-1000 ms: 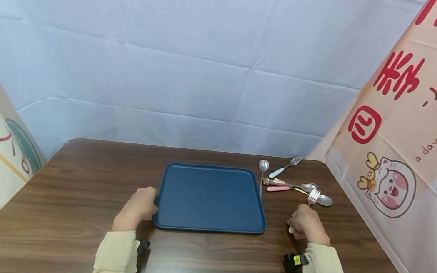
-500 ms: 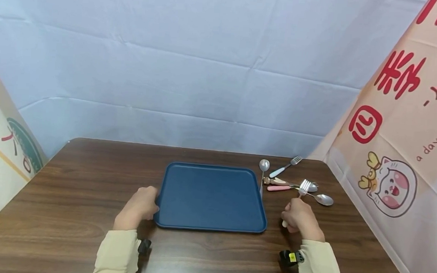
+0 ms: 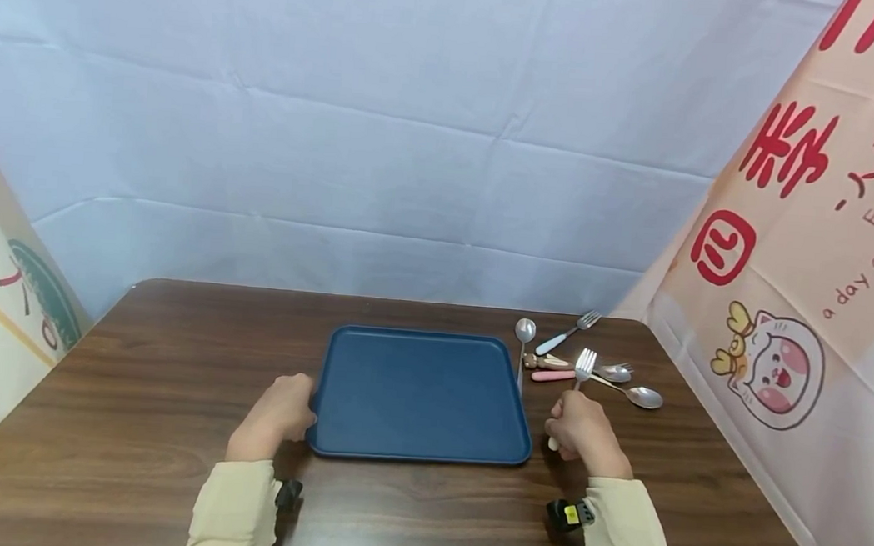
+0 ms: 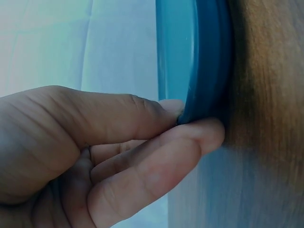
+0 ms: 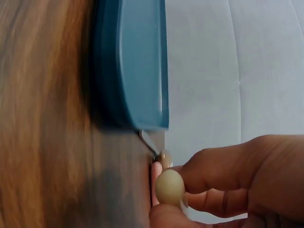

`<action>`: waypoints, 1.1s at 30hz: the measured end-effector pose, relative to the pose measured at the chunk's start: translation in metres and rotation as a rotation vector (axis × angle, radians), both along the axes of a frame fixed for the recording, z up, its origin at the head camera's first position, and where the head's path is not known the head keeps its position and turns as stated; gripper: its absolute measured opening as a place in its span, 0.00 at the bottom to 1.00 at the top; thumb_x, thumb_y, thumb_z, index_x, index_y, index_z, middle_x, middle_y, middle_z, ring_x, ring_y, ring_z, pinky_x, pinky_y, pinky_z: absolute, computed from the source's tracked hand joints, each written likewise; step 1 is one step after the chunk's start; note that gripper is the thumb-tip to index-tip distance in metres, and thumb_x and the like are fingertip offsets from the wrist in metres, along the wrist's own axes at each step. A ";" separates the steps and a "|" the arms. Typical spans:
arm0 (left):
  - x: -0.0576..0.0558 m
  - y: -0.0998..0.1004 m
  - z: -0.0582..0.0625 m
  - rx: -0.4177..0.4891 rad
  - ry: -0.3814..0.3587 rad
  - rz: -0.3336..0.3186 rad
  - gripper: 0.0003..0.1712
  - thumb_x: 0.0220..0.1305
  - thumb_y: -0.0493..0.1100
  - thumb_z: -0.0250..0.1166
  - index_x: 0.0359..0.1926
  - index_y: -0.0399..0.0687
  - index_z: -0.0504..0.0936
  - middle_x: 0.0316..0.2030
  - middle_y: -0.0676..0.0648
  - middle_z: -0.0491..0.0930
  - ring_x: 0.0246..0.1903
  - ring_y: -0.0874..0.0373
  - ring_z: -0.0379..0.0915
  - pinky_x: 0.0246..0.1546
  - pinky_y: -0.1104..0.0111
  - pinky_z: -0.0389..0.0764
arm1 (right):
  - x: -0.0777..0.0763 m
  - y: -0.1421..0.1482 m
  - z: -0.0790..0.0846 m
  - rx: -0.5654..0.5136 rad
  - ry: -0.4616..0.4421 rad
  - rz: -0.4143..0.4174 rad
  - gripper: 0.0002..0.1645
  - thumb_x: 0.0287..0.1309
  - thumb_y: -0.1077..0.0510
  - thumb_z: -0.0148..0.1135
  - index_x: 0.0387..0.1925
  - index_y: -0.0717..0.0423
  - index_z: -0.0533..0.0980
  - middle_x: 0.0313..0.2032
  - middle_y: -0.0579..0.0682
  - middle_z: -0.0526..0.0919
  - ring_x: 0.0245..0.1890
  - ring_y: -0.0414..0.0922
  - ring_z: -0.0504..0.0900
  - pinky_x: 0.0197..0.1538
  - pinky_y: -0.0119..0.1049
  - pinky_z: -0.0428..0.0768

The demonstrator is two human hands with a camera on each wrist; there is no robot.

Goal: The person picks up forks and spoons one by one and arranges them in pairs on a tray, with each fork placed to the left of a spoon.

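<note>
A dark blue rectangular tray [image 3: 422,397] lies on the wooden table. My left hand [image 3: 286,410] is at its left edge; in the left wrist view the thumb and fingers pinch the tray's rim [image 4: 190,95]. To the right of the tray, my right hand [image 3: 581,428] grips a fork [image 3: 585,364] by its handle, tines pointing away from me. The rounded cream end of the fork's handle [image 5: 170,187] shows between thumb and fingers in the right wrist view.
Beyond the right hand lie a long-handled spoon [image 3: 525,332] along the tray's right side, a fork with a pale blue handle [image 3: 553,344], a pink handle [image 3: 553,375] and a spoon [image 3: 644,398]. A white cloth [image 3: 378,253] hangs behind the table.
My right hand has moved left toward the tray with the fork in its grip. The left hand and the tray have stayed in place.
</note>
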State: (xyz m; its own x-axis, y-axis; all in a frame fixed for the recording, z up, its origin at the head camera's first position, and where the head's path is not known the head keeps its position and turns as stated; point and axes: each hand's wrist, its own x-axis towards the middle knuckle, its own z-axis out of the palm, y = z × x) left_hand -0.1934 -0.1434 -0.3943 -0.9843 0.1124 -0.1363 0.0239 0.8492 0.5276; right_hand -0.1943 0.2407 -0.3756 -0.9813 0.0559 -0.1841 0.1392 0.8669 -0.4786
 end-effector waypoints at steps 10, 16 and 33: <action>0.005 0.001 0.000 0.034 -0.026 0.014 0.07 0.50 0.23 0.54 0.27 0.36 0.74 0.15 0.44 0.71 0.12 0.56 0.68 0.15 0.68 0.69 | -0.001 -0.010 -0.004 0.032 0.046 0.050 0.04 0.51 0.68 0.56 0.25 0.59 0.69 0.15 0.50 0.73 0.13 0.43 0.74 0.22 0.35 0.72; 0.004 -0.001 0.000 0.045 -0.031 0.011 0.06 0.52 0.24 0.56 0.29 0.34 0.76 0.14 0.45 0.72 0.12 0.57 0.70 0.15 0.68 0.69 | -0.003 -0.020 -0.003 -0.001 0.067 0.065 0.03 0.49 0.68 0.56 0.27 0.61 0.71 0.17 0.50 0.72 0.12 0.43 0.74 0.19 0.35 0.73; 0.002 -0.003 0.000 0.049 -0.033 0.007 0.04 0.53 0.25 0.56 0.29 0.34 0.75 0.12 0.45 0.72 0.12 0.57 0.70 0.16 0.68 0.70 | -0.007 -0.047 -0.005 -0.036 0.101 0.134 0.07 0.50 0.68 0.59 0.33 0.64 0.73 0.19 0.51 0.73 0.11 0.42 0.73 0.18 0.34 0.73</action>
State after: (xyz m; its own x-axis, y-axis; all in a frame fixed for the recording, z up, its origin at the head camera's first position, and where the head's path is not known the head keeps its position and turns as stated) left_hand -0.1915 -0.1468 -0.3939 -0.9802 0.1133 -0.1626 0.0006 0.8221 0.5693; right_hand -0.2008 0.1935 -0.3803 -0.9932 -0.0817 -0.0834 -0.0272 0.8566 -0.5153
